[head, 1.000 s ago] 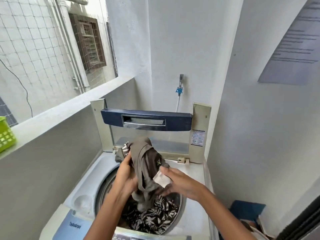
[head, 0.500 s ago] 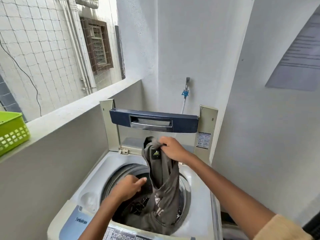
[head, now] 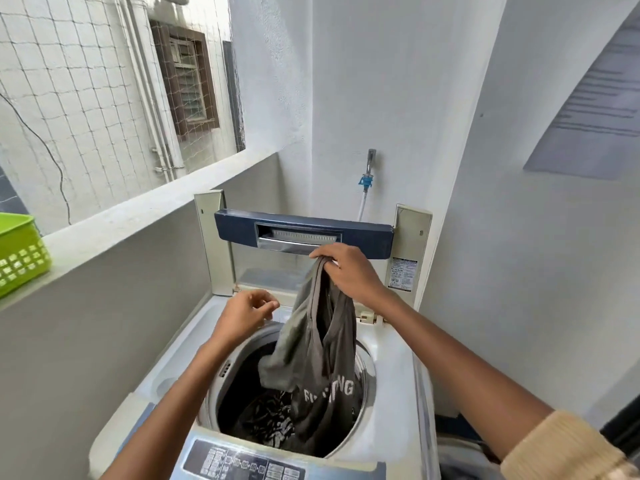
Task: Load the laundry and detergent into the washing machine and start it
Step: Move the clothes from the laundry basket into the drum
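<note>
A grey garment (head: 318, 358) hangs down through the right half of the drum opening (head: 242, 403); its left half is clear. The raised lid (head: 239, 226) closes off the back.

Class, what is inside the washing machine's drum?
In the drum lies dark patterned laundry, and the lower end of the grey shirt, held up by the right hand, hangs into it. The shirt covers the drum's right side; anything beneath is hidden.

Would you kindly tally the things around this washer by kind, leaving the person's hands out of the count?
Washing machine: 1
Clothes: 2, a grey shirt gripped by the right hand and a patterned cloth inside the machine
Green basket: 1
Tap: 1
Total: 5
</note>
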Motion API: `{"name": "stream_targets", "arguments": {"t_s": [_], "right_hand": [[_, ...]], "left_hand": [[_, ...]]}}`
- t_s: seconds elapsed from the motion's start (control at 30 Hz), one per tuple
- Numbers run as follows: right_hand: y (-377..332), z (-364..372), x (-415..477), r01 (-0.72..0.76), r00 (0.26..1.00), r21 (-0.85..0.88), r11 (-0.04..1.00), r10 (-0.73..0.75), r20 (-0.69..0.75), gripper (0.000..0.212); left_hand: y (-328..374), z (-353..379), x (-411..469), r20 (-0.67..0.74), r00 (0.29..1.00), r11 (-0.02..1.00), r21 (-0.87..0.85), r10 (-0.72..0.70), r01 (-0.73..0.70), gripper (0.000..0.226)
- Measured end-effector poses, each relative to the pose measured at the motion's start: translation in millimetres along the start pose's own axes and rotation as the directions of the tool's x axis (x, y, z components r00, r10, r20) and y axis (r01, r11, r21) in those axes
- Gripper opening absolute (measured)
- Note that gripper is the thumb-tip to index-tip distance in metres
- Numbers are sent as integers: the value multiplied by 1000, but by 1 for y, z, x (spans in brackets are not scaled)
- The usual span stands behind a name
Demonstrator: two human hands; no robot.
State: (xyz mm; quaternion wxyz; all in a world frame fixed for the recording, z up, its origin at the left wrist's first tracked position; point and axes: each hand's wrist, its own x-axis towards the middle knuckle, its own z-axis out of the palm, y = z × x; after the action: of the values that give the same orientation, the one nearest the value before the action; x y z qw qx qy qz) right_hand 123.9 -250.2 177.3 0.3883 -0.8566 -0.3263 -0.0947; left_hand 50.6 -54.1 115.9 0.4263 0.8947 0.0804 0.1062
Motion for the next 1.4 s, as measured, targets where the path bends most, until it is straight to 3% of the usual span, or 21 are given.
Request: {"name": "stream_targets", "arguments": {"t_s": [0.07,0.13,0.2,0.3,0.4,0.53,0.6,0.7,0.83,0.97,1.07,1.2,1.27,1.4], "right_hand": [[4,2,2,-82,992,56,995,87,-93,30],[8,6,3,-223,969,127,966,234,-78,29],[16,15,-1,-358,932,136,924,344,117,25],[28,30,-15,-443,787,-20,897,399,471,21],[41,36,-32,-463,741,-37,886,410,533,22],[67,15,-71,-578,713,205,789,367,597,12],[91,-5,-104,-637,716,333,695,374,589,17],[137,-33,-163,-729,684,479,490,565,463,15],[190,-54,-234,-809,484,499,311,833,266,17],[236,-54,-302,-842,265,528,111,938,225,17],[263,-44,-347,-834,116,549,-45,960,255,16],[303,-28,-396,-828,-26,522,-202,945,325,15],[329,-17,-416,-821,-71,512,-253,934,349,13],[385,17,-445,-775,-86,548,-314,912,401,12]], "left_hand": [[-2,1,2,-38,999,999,-46,-25,23,26],[1,7,0,-20,1000,997,-72,-9,8,23],[4,18,-3,37,999,993,-113,-10,15,20],[3,40,-6,132,991,989,-139,-37,55,22],[-1,58,-7,202,978,992,-102,-57,79,27],[-6,78,-12,279,957,994,-47,-81,98,26],[-5,89,-15,331,940,995,-25,-82,96,23],[0,111,-18,402,911,993,-31,-90,112,21],[42,167,-22,504,864,988,-139,12,67,22],[104,259,-40,668,733,985,-170,130,-21,17],[117,340,-54,791,605,993,-23,89,-116,19],[106,444,-66,908,370,931,293,-198,-220,29],[86,488,-69,874,360,881,420,-326,-220,30],[9,569,-80,772,445,780,586,-454,-221,32]]}}
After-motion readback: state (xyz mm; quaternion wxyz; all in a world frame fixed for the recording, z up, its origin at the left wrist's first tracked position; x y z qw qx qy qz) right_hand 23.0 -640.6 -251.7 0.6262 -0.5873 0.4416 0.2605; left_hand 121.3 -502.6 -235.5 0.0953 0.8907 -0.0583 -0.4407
